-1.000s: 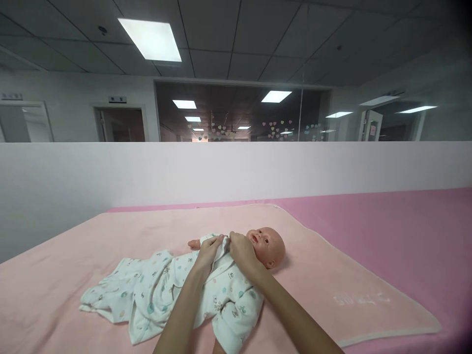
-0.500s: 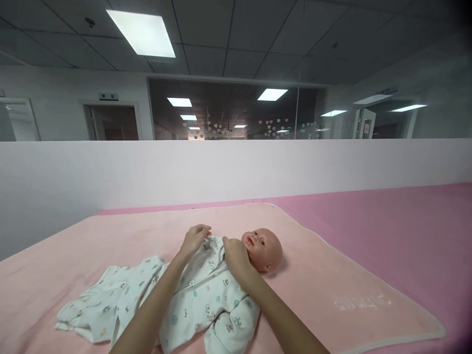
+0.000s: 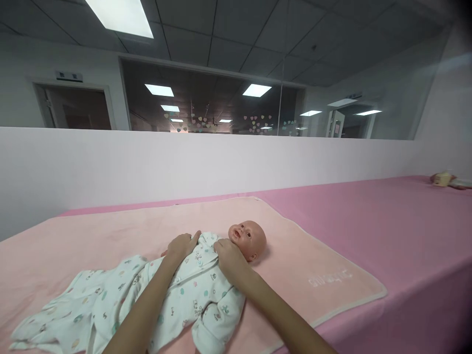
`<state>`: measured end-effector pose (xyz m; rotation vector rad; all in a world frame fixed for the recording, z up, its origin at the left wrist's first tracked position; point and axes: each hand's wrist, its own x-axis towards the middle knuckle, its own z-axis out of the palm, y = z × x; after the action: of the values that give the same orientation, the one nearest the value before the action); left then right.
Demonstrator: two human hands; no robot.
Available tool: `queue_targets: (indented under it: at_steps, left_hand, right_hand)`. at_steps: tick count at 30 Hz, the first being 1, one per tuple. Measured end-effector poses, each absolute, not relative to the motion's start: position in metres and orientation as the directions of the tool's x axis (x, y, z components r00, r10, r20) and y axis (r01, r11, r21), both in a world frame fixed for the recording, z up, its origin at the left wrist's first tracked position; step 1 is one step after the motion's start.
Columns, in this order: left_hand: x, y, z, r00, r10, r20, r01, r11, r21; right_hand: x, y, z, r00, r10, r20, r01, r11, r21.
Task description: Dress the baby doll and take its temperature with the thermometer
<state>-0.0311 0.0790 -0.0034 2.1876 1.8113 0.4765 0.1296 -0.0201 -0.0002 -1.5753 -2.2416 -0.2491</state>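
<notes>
On peach blanket [image 3: 295, 255], smooth round-headed doll [image 3: 250, 238]; right hand [image 3: 230, 258] pinches its printed garment [image 3: 199, 282]; left hand [image 3: 180, 247] touches it, thumb apart.

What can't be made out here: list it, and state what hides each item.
All in the head view:
Whether the right hand pinches the garment: its back hides the contact.
What lies under the left hand: the hand covers it.
Doll's legs: hidden by the garment.
Lettering on the blanket: too faint to read.
Pale thing, far right: cut by the right edge.
</notes>
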Motion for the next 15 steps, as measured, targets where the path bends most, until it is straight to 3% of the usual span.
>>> queue_targets:
  at_steps: [6,15]
  left_hand:
    - [-0.038,0.071,-0.005,0.195,0.978,0.071,0.877,-0.206,0.435]
    - [-0.046,0.077,-0.016,0.202,0.978,0.048,0.847,-0.199,0.492]
  right_hand:
    - [0.152,-0.061,-0.023,-0.317,0.779,0.542,0.851,0.486,-0.201]
    - [0.151,-0.070,-0.033,-0.191,0.780,0.595,0.811,0.467,-0.352]
